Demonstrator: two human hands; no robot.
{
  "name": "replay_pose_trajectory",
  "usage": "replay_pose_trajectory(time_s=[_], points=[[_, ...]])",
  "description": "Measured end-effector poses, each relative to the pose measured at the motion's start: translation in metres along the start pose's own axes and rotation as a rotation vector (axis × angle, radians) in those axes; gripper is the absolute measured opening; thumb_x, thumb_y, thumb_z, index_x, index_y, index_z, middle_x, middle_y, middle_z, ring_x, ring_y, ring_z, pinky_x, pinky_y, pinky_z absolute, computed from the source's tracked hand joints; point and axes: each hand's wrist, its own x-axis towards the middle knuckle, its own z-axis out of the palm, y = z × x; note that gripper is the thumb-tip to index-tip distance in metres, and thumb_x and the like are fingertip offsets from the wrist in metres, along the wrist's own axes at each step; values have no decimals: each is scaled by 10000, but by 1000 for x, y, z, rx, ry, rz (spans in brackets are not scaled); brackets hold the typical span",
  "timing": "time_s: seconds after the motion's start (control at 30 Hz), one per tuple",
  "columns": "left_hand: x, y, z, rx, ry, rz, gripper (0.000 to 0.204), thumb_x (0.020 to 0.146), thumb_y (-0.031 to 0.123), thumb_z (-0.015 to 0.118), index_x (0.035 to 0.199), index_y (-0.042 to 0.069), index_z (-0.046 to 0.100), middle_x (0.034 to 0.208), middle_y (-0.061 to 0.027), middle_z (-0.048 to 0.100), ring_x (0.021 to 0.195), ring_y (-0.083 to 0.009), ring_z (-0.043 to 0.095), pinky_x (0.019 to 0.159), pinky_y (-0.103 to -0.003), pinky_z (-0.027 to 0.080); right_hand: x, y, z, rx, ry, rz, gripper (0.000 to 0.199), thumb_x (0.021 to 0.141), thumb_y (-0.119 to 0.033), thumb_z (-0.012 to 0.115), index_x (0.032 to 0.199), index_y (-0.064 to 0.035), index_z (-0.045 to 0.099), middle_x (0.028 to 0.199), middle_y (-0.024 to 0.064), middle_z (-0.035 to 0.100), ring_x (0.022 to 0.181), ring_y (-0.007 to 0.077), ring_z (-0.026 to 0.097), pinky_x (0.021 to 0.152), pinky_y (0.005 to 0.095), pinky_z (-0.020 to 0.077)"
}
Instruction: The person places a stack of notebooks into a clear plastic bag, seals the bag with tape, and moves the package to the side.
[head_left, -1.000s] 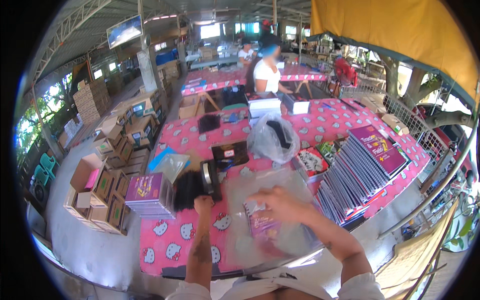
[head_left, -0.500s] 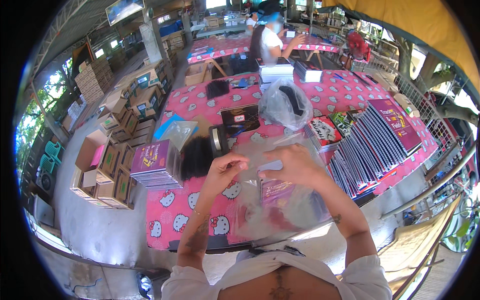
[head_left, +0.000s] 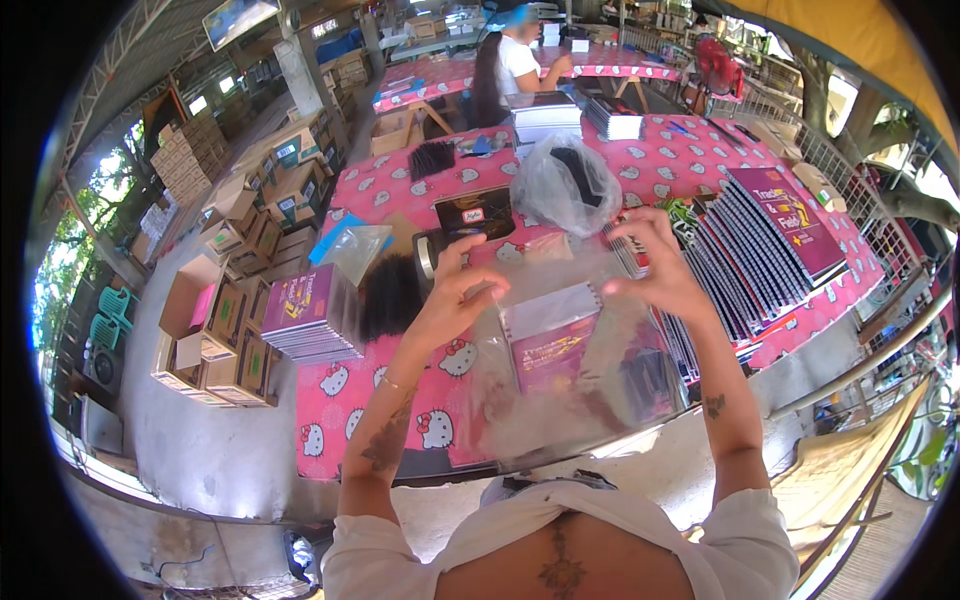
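Note:
A purple spiral-bound notebook (head_left: 556,355) lies in front of me at the table's near edge, partly inside a clear plastic sleeve (head_left: 530,415). Its upper part shows a pale strip beyond the sleeve. To the left of the notebook's top, my left hand (head_left: 458,293) hovers with thumb and fingers curved apart and nothing visible in it. Over on the other side, my right hand (head_left: 662,268) is also open, its fingers spread above the plastic near the stacked notebooks (head_left: 755,250). Whether either fingertip touches the film is hard to see.
Wrapped purple notebooks (head_left: 312,310) are piled at the left, beside a black brush-like bundle (head_left: 392,298). A bulging clear bag (head_left: 566,185) stands beyond my hands. Cardboard boxes (head_left: 215,330) line the floor at left. A person (head_left: 515,65) works at the far table.
My hands have moved apart and away from the notebook, the right one upward and rightward. More of the notebook's top now shows. The person across has turned and lowered a hand.

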Motion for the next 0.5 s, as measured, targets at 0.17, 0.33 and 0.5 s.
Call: replay_pose_trajectory(time_s=[0.17,0.33,0.5], points=[[24,8,48,165,30,104,101,793,159,764,874,220,754,1527,-132,311,1382,-374,283,1119,-520,171,-38,48,71,396,-82,-25,563,674,-257,863,1161,-137,608,1283,66,563,1255,291,488,1059,503,331],[25,9,66,374,7,83,125,770,177,796,879,234,771,1572,-146,251,1426,-363,241,1152,-482,182,-38,43,79,138,-263,-216,565,691,-199,856,1185,-106,600,1277,95,569,1296,219,466,1095,383,306],[-5,7,28,35,170,-127,102,811,181,784,911,174,768,1559,-144,290,1443,-303,243,1147,-434,236,-44,61,67,682,105,167,607,704,-274,847,1236,-118,600,1215,53,588,1210,271,517,1086,457,322]])
